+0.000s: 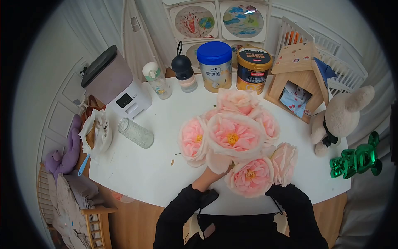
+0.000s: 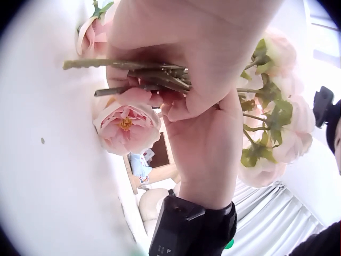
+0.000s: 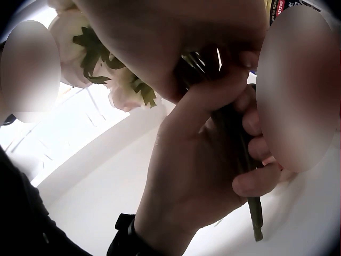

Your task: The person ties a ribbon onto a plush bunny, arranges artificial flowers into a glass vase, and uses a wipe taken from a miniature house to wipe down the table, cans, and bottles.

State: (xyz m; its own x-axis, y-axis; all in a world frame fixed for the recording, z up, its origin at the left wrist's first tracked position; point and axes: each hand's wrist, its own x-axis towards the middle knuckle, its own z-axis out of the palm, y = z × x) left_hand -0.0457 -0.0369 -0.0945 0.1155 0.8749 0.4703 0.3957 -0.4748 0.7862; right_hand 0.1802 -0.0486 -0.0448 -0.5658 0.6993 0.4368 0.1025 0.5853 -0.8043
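A bunch of pink artificial-looking roses [image 1: 235, 136] with yellow centres stands over the near middle of the table in the head view. My left hand [image 1: 210, 177] reaches under the blooms, while they hide my right hand there. The left wrist view has both hands closed round the green stems [image 2: 125, 64], the left hand [image 2: 186, 32] nearest the camera and the right hand [image 2: 205, 149] beside it. Cut stem ends poke out past the fingers, and one rose [image 2: 125, 125] hangs near them. In the right wrist view, left-hand fingers [image 3: 261, 181] curl round a thick stem [image 3: 256, 221].
A clear glass vase [image 1: 136, 133] lies left of the roses. Along the back stand a feeder-like machine [image 1: 120, 83], two bottles [image 1: 184, 74], two tins [image 1: 214, 66] and a wooden house [image 1: 294, 79]. A plush rabbit [image 1: 342, 114] and green figurine [image 1: 356, 159] are right.
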